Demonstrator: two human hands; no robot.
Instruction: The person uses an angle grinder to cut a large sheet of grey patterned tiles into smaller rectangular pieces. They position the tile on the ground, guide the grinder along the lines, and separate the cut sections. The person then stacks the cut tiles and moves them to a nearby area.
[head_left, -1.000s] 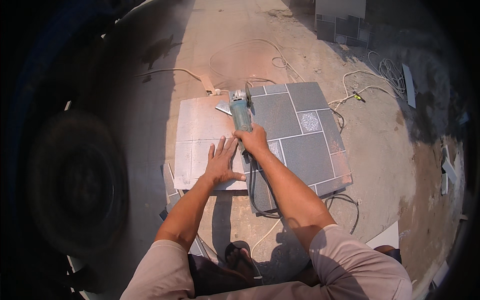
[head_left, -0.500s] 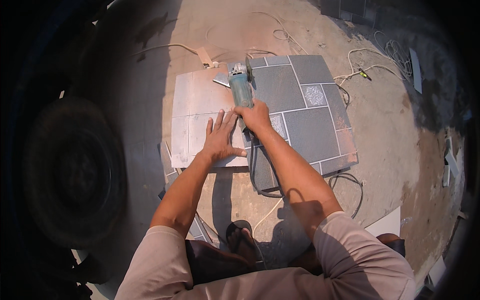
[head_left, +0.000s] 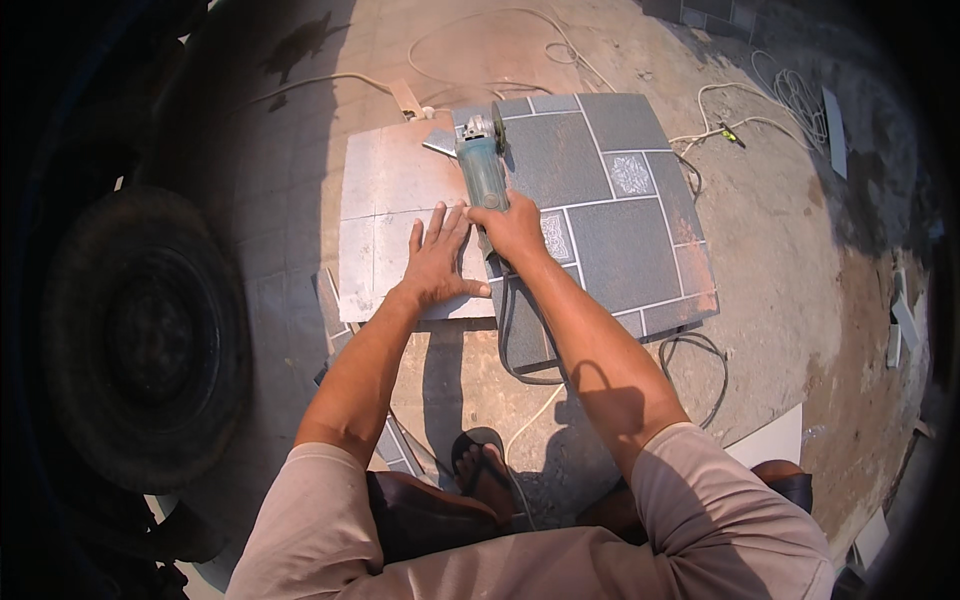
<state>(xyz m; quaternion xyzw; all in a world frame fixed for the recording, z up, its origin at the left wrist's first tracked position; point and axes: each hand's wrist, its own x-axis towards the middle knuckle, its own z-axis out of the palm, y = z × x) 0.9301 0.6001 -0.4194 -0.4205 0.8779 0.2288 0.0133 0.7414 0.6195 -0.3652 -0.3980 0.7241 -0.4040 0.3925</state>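
Observation:
My right hand [head_left: 512,228] is wrapped round the body of a teal angle grinder [head_left: 483,172], whose disc [head_left: 498,122] stands on edge at the far end. Below it, a dark cord runs back under my right forearm. My left hand [head_left: 440,262] lies flat with fingers spread on a pale tile [head_left: 385,250], seen from its plain, dusty side. A pencil-like line crosses this tile. To the right, partly beneath it, lies a grey patterned tile [head_left: 615,265] with white joint lines and small ornamental squares. A small cut piece [head_left: 440,142] rests beside the grinder head.
A large wheel [head_left: 150,340] stands in shadow at the left. Pale cables [head_left: 790,110] coil on the concrete at the far right, and others run behind the tiles. Tile offcuts [head_left: 903,320] lie at the right edge. My sandalled foot [head_left: 485,470] is below the tiles.
The dust cloud around the grinder and beyond it has thinned. The whole view has shifted slightly; both hands keep their places on the tile and the grinder.

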